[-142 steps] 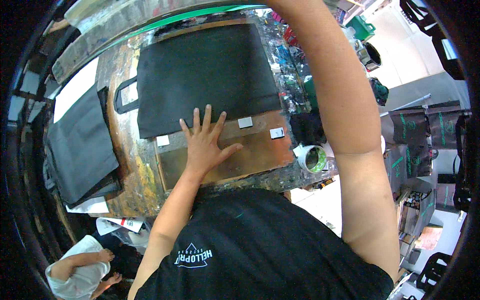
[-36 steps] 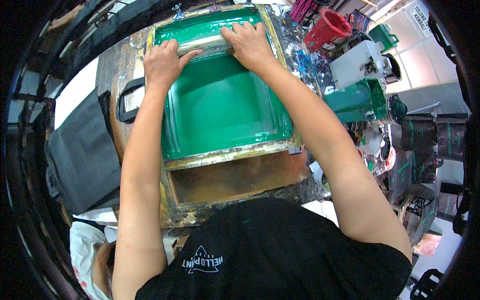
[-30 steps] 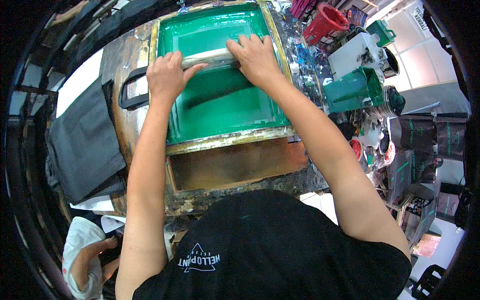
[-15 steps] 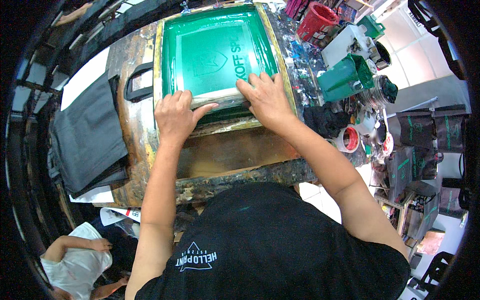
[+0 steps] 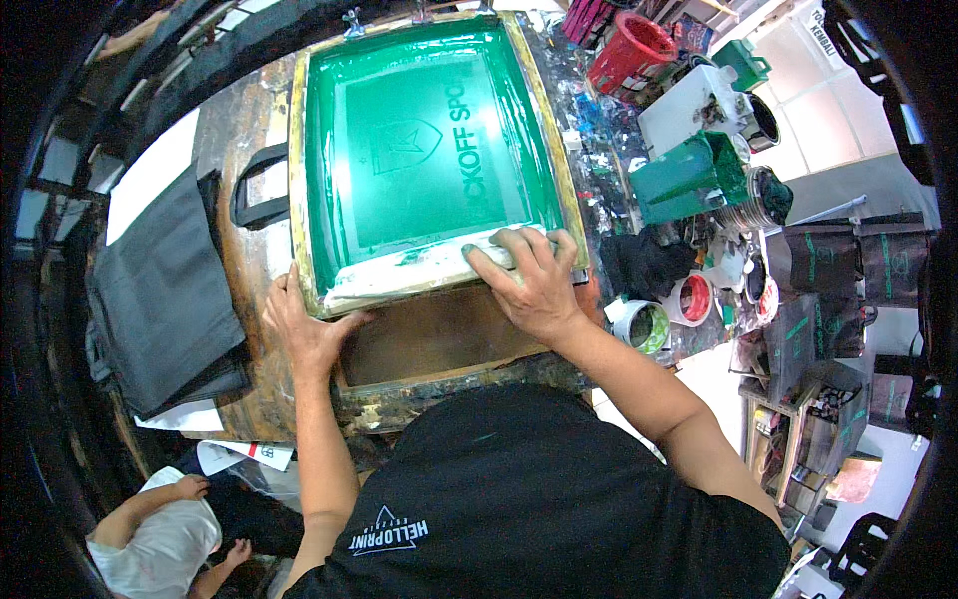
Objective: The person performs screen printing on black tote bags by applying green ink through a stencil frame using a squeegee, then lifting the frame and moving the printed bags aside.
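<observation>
A screen-printing frame with green ink over its mesh lies in front of me. At its near edge, my right hand has its fingers curled over the right end of a pale, ink-smeared squeegee. My left hand is off the squeegee, beside the frame's near left corner. Its thumb is spread away from the fingers; whether it touches the frame is hard to tell. A black bag handle sticks out from under the frame's left side; the rest of that bag is hidden.
A stack of black bags lies on the left of the stained table. On the right stand a green ink container, a red bucket, tape rolls and a black cloth. Another person sits at lower left.
The squeegee has come nearer to me, to the frame's near edge. My left hand has left it and moved down-left to the frame's corner, while my right hand keeps hold.
</observation>
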Demonstrator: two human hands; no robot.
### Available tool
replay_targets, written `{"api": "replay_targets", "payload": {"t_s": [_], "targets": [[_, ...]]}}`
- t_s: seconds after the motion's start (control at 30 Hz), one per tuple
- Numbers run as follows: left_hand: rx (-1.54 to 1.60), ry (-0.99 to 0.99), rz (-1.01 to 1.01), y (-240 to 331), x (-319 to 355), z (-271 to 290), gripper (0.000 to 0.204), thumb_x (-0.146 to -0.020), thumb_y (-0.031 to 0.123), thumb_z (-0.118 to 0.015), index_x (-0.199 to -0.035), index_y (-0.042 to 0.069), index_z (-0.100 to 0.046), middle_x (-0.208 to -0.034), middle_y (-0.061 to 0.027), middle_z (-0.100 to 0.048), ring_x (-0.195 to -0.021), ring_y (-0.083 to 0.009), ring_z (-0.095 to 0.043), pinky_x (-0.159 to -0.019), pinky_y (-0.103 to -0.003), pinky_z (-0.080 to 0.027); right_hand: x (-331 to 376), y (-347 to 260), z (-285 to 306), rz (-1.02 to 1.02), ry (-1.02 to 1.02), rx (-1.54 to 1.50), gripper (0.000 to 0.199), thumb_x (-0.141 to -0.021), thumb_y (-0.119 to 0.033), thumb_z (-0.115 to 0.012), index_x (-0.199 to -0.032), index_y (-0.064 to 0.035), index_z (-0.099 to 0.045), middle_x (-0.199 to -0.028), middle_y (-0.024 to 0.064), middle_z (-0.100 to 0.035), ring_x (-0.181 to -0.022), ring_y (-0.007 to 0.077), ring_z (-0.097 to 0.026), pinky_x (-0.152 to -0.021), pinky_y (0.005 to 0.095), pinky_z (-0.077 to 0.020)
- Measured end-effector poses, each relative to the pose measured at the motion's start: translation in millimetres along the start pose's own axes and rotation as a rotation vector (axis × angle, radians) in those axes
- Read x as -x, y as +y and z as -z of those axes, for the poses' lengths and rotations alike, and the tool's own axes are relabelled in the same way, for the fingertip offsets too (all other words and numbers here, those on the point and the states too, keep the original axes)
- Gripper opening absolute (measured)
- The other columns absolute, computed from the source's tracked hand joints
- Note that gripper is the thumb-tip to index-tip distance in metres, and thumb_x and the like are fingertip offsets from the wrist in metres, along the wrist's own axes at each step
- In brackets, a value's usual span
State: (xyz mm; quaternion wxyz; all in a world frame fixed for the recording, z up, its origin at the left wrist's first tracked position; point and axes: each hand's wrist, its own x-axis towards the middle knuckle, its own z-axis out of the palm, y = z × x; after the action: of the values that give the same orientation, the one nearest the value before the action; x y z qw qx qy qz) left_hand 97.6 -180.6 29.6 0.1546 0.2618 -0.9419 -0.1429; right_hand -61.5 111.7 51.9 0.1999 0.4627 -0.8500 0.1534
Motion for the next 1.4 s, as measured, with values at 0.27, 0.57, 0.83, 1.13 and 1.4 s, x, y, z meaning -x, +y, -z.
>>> {"api": "replay_targets", "payload": {"t_s": [0.27,0.57,0.83,1.13,1.4], "targets": [[-0.112,0.099,-0.072,-22.3,5.9,-16.2,0.112,-0.044,0.054,-0.097,-0.135,0.002,-0.058,-0.124,-0.0135,-0.056,-0.122,-0.0363,-0.048,-0.105,-0.053,-0.031,2.6,-4.8,1.8,-0.071,-0.006,-0.082,0.045,-0.086,-0.018,-0.063,-0.128,-0.033,-0.065,-0.122,0.0015,-0.058,-0.115,0.0227,-0.053,-0.102,0.0603,-0.0284],[0.41,0.395,0.042,-48.2,17.8,-28.1,0.114,-0.046,0.04,-0.102,-0.142,0.001,-0.054,-0.132,-0.0106,-0.06,-0.122,-0.0294,-0.055,-0.11,-0.045,-0.038,-37.7,-2.0,51.6,-0.038,0.058,-0.059,0.049,-0.078,-0.019,-0.074,-0.126,-0.0285,-0.069,-0.116,0.0017,-0.059,-0.113,0.0234,-0.053,-0.102,0.0559,-0.0288],[0.936,0.58,-0.035,59.7,-67.1,65.5,0.065,-0.092,0.03,-0.08,-0.141,-0.001,-0.052,-0.122,-0.0097,-0.064,-0.108,-0.0199,-0.061,-0.096,-0.035,-0.05,-149.8,22.0,105.7,0.073,0.393,0.135,0.046,-0.081,-0.047,-0.069,-0.12,-0.0222,-0.068,-0.102,0.0114,-0.065,-0.102,0.0326,-0.06,-0.091,0.0551,-0.037],[0.627,0.374,0.051,35.2,-101.2,48.2,0.082,-0.101,0.031,-0.069,-0.16,-0.001,-0.022,-0.126,-0.0189,-0.059,-0.112,-0.0224,-0.057,-0.101,-0.035,-0.045,-245.9,43.1,158.5,0.073,0.302,0.145,0.046,-0.097,-0.049,-0.048,-0.103,-0.0063,-0.064,-0.083,0.0092,-0.061,-0.083,0.0226,-0.057,-0.086,0.0471,-0.0419],[-0.141,-0.099,0.336,10.0,-54.7,-27.0,0.07,-0.086,0.045,-0.078,-0.123,-0.01,-0.058,-0.134,-0.0381,-0.054,-0.122,-0.0485,-0.056,-0.103,-0.052,-0.045,-259.9,51.7,200.1,0.064,0.193,0.045,0.054,-0.101,-0.05,-0.042,-0.114,-0.0035,-0.066,-0.096,0.0132,-0.07,-0.094,0.0256,-0.065,-0.1,0.0521,-0.0437]]}}
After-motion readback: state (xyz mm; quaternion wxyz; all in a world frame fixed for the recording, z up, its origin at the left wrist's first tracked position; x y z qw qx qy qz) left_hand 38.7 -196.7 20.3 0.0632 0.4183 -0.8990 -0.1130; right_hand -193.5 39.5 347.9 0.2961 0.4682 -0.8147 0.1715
